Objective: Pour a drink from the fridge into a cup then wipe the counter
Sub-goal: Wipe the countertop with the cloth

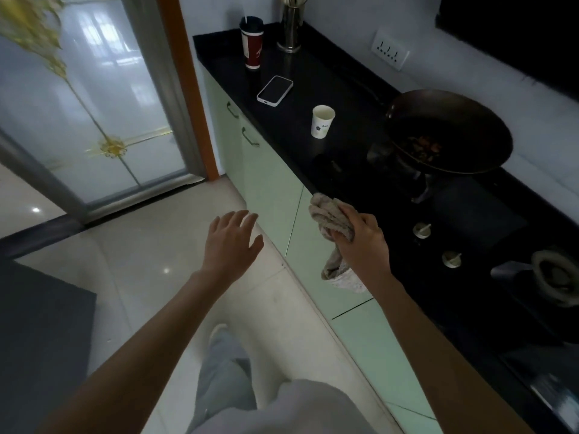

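Here one long black desk (313,89) runs along the wall above pale green cabinet doors (272,186), of which two show handles. One wok (448,133) with dark food sits on the stove part of the desk, toward the wall side, and two round knobs (421,230) lie near the front edge. At the far corner stands one steel holder (291,26), with one tall red tumbler (251,42) with a dark lid just beside it; its pale marking is too small to read. One phone (275,90) lies face up near the front edge. One white paper cup (322,121) stands upright mid-desk, bearing a small blue flower mark and unreadable print. The right hand (360,239) grips one bunched grey cloth (332,220) at the desk's front edge. The left hand (232,242) hangs spread over the floor (141,245), holding nothing.
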Demonstrator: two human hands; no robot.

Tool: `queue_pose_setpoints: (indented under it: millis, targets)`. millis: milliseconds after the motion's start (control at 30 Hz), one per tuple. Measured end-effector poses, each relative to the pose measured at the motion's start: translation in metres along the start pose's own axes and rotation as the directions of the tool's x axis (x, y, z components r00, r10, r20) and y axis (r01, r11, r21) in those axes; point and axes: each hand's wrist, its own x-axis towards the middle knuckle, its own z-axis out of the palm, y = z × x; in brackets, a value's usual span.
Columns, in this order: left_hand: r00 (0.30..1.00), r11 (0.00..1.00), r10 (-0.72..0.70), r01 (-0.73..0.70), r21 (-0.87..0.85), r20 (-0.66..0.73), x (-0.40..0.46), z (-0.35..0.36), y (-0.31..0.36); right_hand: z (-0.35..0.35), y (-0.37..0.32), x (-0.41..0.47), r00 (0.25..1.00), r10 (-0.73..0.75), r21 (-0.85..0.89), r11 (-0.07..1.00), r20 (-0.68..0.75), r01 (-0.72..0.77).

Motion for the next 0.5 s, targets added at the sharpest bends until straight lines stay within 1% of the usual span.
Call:
queue_pose_setpoints:
  millis: [200,333,500]
  targets:
    - [0.988,0.988,0.15,-0.151,0.016,0.032,0.093,-0.01,-0.055,0.031,-0.035,0.059,0.983,0.152,-0.004,0.988,-0.1,-0.153]
    - [0.964,0.966,0.255,-0.257,0.018,0.076,0.148,-0.014,-0.07,0.044,-0.051,0.091,0.957,0.247,-0.01,0.968,-0.149,-0.251]
    - [0.932,0.939,0.339,-0.343,0.008,0.127,0.2,-0.002,-0.072,0.055,-0.049,0.125,0.916,0.349,-0.017,0.933,-0.197,-0.359]
